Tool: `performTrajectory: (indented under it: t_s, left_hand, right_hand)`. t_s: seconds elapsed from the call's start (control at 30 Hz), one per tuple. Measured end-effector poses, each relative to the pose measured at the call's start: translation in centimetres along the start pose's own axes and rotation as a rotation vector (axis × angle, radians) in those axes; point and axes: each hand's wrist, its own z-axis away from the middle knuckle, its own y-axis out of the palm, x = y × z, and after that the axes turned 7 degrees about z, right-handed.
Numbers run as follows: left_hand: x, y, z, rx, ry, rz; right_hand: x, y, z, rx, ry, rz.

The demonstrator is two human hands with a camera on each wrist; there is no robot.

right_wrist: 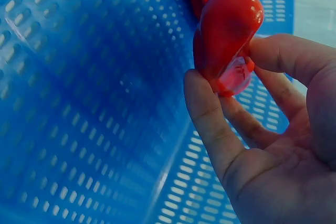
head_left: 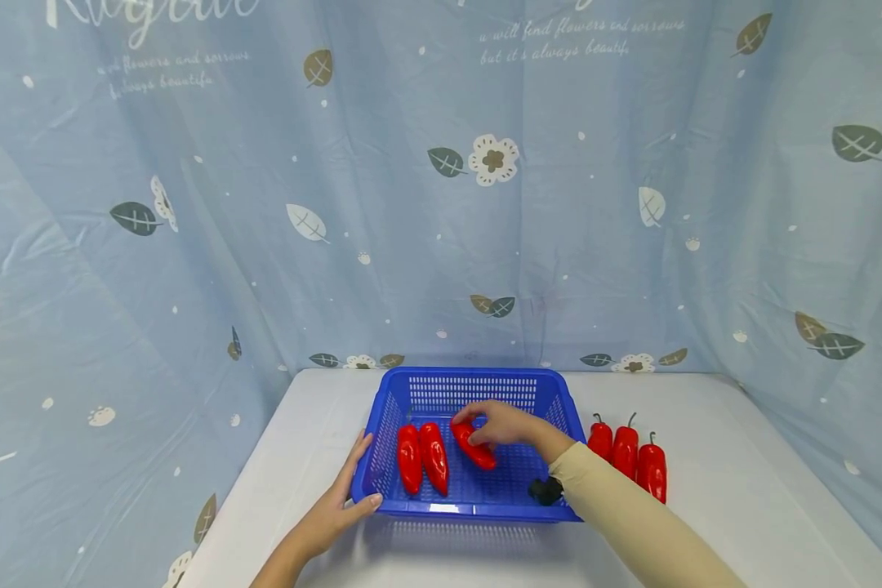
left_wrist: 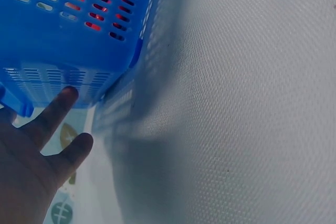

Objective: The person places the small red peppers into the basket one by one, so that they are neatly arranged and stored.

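Observation:
Inside the blue plastic basket (head_left: pixel 500 486), my right hand (head_left: pixel 503 425) pinches a red pepper (head_left: pixel 478 451) between thumb and fingers. The right wrist view shows the pepper (right_wrist: pixel 226 27) held by its sides, with a clear shiny patch near the fingertips. Left of it, two red peppers (head_left: pixel 409 459) lie side by side on the basket floor. My left hand (head_left: pixel 331 510) rests against the basket's front left corner, thumb near the front rim. In the left wrist view, the left hand's fingers (left_wrist: pixel 50 119) are straight and spread along the basket's outer side (left_wrist: pixel 63 35).
Three more red peppers with stems (head_left: pixel 625 451) lie on the white table (head_left: pixel 735 457), right of the basket and partly behind my right sleeve (head_left: pixel 625 514). A small black object (head_left: pixel 545 491) shows beside the cuff. A patterned blue curtain (head_left: pixel 382 204) hangs behind the table.

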Motion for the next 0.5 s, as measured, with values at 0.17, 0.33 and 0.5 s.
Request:
performTrajectory:
  t_s: [0.17,0.33,0.5]
  left_hand:
    - [0.0,0.0,0.0,-0.004,0.004,0.004]
    - [0.0,0.1,0.0,-0.006,-0.005,0.003]
    - [0.0,0.1,0.0,-0.009,-0.009,0.003]
  right_hand:
    - [0.3,0.5,-0.3,0.013,0.007,-0.012]
    - [0.5,0.9,-0.6,0.040,0.025,-0.001]
    - [0.9,1.2,-0.7,0.066,0.053,-0.018]
